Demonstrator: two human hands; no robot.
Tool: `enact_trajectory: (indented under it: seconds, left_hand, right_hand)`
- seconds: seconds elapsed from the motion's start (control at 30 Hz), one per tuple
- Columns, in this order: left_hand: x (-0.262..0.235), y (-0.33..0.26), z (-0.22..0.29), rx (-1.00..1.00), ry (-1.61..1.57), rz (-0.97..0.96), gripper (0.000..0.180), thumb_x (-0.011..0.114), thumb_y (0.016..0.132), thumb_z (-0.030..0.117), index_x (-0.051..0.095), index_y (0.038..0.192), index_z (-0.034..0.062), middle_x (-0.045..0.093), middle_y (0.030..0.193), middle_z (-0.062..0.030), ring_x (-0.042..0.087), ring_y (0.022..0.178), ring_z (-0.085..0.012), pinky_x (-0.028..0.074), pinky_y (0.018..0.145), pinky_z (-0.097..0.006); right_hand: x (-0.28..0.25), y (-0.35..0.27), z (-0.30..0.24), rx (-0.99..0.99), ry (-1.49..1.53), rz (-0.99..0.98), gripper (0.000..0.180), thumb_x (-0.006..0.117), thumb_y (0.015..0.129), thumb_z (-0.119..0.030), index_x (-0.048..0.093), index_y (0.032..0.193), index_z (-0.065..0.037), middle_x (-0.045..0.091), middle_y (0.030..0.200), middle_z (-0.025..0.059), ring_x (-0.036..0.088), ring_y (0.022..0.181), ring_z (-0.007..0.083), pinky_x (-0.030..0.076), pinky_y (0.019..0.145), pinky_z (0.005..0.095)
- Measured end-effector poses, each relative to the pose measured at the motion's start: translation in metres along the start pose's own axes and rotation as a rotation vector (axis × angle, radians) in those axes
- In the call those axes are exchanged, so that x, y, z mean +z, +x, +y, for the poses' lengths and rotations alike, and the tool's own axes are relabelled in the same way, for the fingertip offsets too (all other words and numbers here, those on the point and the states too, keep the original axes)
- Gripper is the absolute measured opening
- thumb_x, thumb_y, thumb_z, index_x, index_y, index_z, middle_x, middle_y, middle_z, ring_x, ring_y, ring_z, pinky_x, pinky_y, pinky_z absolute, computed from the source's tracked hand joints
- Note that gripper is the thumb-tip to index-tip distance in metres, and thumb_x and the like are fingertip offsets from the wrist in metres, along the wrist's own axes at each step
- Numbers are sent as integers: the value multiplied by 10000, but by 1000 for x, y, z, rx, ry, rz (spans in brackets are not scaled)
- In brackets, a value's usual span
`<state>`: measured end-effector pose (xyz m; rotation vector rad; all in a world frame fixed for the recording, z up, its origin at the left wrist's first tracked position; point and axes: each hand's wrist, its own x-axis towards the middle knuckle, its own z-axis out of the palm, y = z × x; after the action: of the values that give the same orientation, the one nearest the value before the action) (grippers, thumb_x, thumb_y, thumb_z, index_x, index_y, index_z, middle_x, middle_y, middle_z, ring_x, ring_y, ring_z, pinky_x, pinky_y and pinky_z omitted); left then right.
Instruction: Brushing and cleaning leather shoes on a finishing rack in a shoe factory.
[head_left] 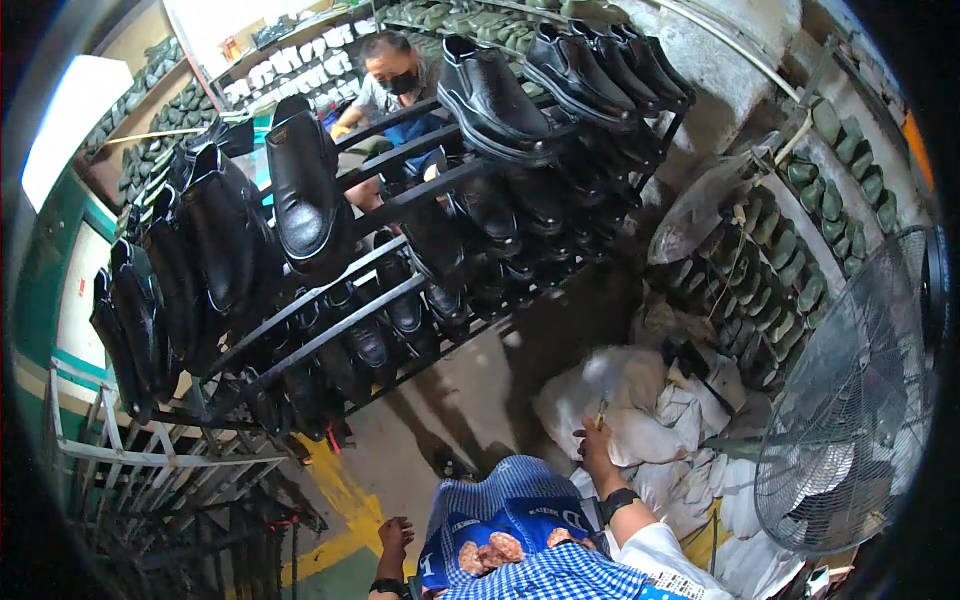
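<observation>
My right hand (597,447) is closed round a slim brush-like tool (602,408) with a yellowish handle, held upright in front of white sacks. Its pale upper end is blurred, so I cannot tell its exact kind. Low beside my blue checked apron (505,535), my left hand (396,535) has its fingers curled, and nothing shows in them. Ahead of me stands a black metal rack (385,302) carrying rows of shiny black shoes. One black shoe (302,190) sits alone on the top bars, and neither hand touches the rack.
A large caged fan (850,400) stands at my right, near white sacks (610,390) and shelves of green shoe lasts (770,250). Another metal rack (165,460) is at lower left. Behind the shoe rack a masked person (395,95) is at work. Yellow floor marking (345,490) runs near my left.
</observation>
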<state>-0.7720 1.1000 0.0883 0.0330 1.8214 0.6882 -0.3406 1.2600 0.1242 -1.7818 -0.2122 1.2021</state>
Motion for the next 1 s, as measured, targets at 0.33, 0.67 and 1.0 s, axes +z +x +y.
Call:
enact_trajectory:
  seconds: [0.33,0.67,1.0]
  left_hand:
    - [-14,8,36,39,-53,-14,256,433,829,208,569,906,6,596,722,-112,548,503,-191,450,444,-280]
    - [-59,62,65,59,-26,-39,218,450,844,187,567,897,11,594,703,-119,542,469,-190,444,405,-270]
    - [61,28,209,420,234,-219,211,438,863,185,548,881,5,584,677,-88,517,456,-146,422,413,-263]
  right_hand:
    - [51,4,3,137,67,81,226,629,724,-232,505,852,-94,510,586,75,387,339,138,311,294,279]
    - [122,30,-23,35,259,105,169,648,717,-197,527,792,-106,456,543,9,392,377,118,289,345,243]
    - [141,72,-182,-68,596,-60,336,634,772,-321,461,983,-125,621,759,70,308,382,43,244,353,197]
